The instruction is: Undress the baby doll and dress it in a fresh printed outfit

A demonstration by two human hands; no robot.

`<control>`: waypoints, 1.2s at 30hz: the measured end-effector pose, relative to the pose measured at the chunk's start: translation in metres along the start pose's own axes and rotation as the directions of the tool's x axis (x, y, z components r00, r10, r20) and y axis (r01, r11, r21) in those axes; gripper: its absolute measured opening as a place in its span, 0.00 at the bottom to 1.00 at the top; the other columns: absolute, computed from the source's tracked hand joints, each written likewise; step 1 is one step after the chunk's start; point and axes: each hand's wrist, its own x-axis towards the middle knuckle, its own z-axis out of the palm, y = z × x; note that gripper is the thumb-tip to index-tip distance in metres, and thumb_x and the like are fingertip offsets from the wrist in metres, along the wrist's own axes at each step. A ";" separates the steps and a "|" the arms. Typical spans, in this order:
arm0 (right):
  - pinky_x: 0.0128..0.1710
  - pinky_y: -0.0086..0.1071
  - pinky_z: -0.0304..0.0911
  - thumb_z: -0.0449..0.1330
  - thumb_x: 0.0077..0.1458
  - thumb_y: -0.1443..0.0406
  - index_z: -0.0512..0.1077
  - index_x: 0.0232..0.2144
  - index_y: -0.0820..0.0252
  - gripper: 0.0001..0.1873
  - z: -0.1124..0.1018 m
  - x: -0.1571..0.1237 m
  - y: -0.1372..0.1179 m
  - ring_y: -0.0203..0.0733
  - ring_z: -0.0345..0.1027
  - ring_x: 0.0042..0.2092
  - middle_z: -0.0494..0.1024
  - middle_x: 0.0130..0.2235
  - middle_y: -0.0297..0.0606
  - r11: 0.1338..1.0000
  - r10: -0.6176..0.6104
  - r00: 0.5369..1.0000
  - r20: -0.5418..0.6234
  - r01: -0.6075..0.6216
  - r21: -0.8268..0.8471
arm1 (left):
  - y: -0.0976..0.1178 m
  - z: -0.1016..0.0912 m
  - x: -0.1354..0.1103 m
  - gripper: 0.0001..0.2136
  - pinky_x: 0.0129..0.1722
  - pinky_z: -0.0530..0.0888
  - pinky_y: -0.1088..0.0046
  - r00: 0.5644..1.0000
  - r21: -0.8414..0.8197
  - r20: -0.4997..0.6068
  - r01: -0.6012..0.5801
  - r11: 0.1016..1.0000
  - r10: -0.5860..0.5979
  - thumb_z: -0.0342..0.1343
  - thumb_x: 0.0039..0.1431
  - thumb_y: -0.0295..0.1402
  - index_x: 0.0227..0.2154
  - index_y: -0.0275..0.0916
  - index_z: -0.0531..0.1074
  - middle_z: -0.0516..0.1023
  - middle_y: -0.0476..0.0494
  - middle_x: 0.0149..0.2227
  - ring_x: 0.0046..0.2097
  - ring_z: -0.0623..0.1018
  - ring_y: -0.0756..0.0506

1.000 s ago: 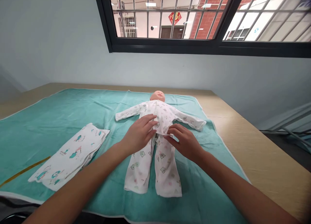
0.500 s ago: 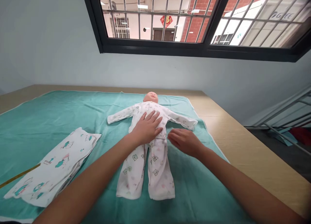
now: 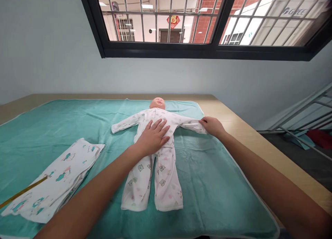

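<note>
Right grip (image 3: pixel 212 125) pinched shut on one sleeve (image 3: pixel 190 123) of a doll (image 3: pixel 158 101) — left grip (image 3: pixel 152 139) open, flat on the shirt (image 3: pixel 171 120) front.
The doll lies face up, its head (image 3: pixel 156 104) beyond the left grip, trousers (image 3: pixel 167 180) on the near side — a folded cloth (image 3: pixel 58 178) left of both grips, a blanket (image 3: pixel 207 183) beneath, over the table (image 3: pixel 237 128).

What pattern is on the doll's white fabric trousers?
The white fabric trousers carry scattered greenish bear-like faces and pale pink spots, clearest in the head view.
</note>
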 end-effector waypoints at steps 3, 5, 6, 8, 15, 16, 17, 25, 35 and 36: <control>0.41 0.38 0.65 0.53 0.57 0.64 0.78 0.38 0.60 0.14 -0.004 -0.002 0.005 0.49 0.72 0.43 0.78 0.44 0.46 1.000 0.015 1.000 -0.026 -0.016 -0.011 | 0.000 -0.001 0.000 0.26 0.68 0.50 0.48 1.000 -0.003 -0.001 0.004 1.000 -0.004 0.33 0.70 0.46 0.65 0.42 0.59 0.53 0.43 0.70 0.71 0.51 0.39; 0.50 0.41 0.64 0.51 0.59 0.66 0.76 0.46 0.62 0.17 -0.004 -0.006 -0.006 0.50 0.69 0.51 0.75 0.52 0.47 0.999 -0.037 0.996 -0.080 0.036 -0.006 | 0.000 0.000 0.001 0.26 0.68 0.50 0.48 1.000 -0.006 -0.005 0.002 1.000 -0.002 0.34 0.70 0.46 0.65 0.42 0.59 0.53 0.43 0.70 0.71 0.52 0.39; 0.54 0.41 0.62 0.50 0.60 0.65 0.74 0.49 0.62 0.19 -0.002 -0.009 -0.018 0.51 0.67 0.55 0.73 0.55 0.48 0.995 -0.094 0.989 -0.116 0.095 0.002 | 0.000 0.001 0.001 0.26 0.68 0.50 0.48 1.000 -0.008 -0.008 0.000 1.000 0.000 0.34 0.70 0.46 0.65 0.42 0.59 0.53 0.43 0.70 0.71 0.52 0.39; 0.60 0.42 0.57 0.49 0.64 0.61 0.69 0.56 0.65 0.22 0.006 -0.011 -0.048 0.51 0.62 0.60 0.70 0.59 0.49 0.958 -0.278 0.941 -0.192 0.287 0.021 | 0.000 0.003 0.002 0.26 0.68 0.50 0.47 1.000 -0.011 -0.013 0.000 1.000 0.000 0.34 0.70 0.46 0.65 0.42 0.59 0.53 0.42 0.70 0.71 0.52 0.38; 0.65 0.49 0.51 0.40 0.68 0.53 0.52 0.67 0.65 0.32 0.045 -0.004 -0.104 0.51 0.50 0.68 0.56 0.68 0.50 0.850 -0.527 0.849 -0.035 0.527 -0.017 | -0.008 -0.001 -0.005 0.26 0.68 0.52 0.51 0.998 -0.150 -0.063 0.005 0.989 -0.014 0.36 0.70 0.47 0.66 0.43 0.58 0.51 0.43 0.71 0.71 0.52 0.40; 0.64 0.48 0.52 0.40 0.68 0.53 0.52 0.67 0.66 0.32 0.047 -0.004 -0.099 0.51 0.50 0.68 0.56 0.68 0.51 0.848 -0.529 0.848 -0.029 0.528 -0.042 | -0.015 -0.001 -0.006 0.27 0.68 0.53 0.54 0.993 -0.200 -0.105 0.029 0.979 -0.051 0.36 0.70 0.47 0.66 0.42 0.56 0.50 0.42 0.71 0.71 0.52 0.41; 0.64 0.47 0.52 0.41 0.68 0.53 0.53 0.67 0.66 0.32 0.048 -0.005 -0.092 0.51 0.51 0.68 0.56 0.68 0.52 0.841 -0.539 0.842 -0.028 0.536 -0.069 | -0.025 -0.001 -0.006 0.27 0.68 0.54 0.56 0.981 -0.250 -0.158 0.069 0.966 -0.111 0.36 0.70 0.47 0.66 0.40 0.55 0.50 0.41 0.71 0.71 0.52 0.42; 0.58 0.49 0.58 0.49 0.64 0.61 0.59 0.63 0.63 0.27 0.029 -0.026 -0.038 0.56 0.61 0.61 0.65 0.63 0.51 0.848 -0.474 0.881 -0.010 0.453 -0.274 | -0.151 0.028 -0.028 0.26 0.64 0.59 0.55 0.889 -0.202 0.042 0.454 0.868 -0.455 0.38 0.70 0.42 0.64 0.31 0.56 0.58 0.31 0.67 0.68 0.59 0.37; 0.58 0.56 0.60 0.55 0.59 0.62 0.53 0.66 0.66 0.35 0.005 -0.042 -0.042 0.63 0.59 0.62 0.64 0.63 0.56 0.933 -0.316 0.947 0.050 0.320 -0.162 | -0.157 -0.003 -0.072 0.22 0.61 0.62 0.50 0.879 0.059 0.153 0.448 0.892 -0.451 0.45 0.67 0.29 0.62 0.26 0.58 0.66 0.27 0.62 0.62 0.67 0.33; 0.59 0.57 0.58 0.57 0.58 0.60 0.53 0.66 0.64 0.37 -0.001 -0.052 -0.053 0.63 0.55 0.65 0.60 0.65 0.55 0.930 -0.347 0.938 0.010 0.345 -0.130 | -0.145 -0.007 -0.075 0.22 0.64 0.59 0.51 0.887 0.050 0.129 0.441 0.896 -0.444 0.44 0.67 0.28 0.63 0.28 0.58 0.62 0.28 0.65 0.65 0.63 0.35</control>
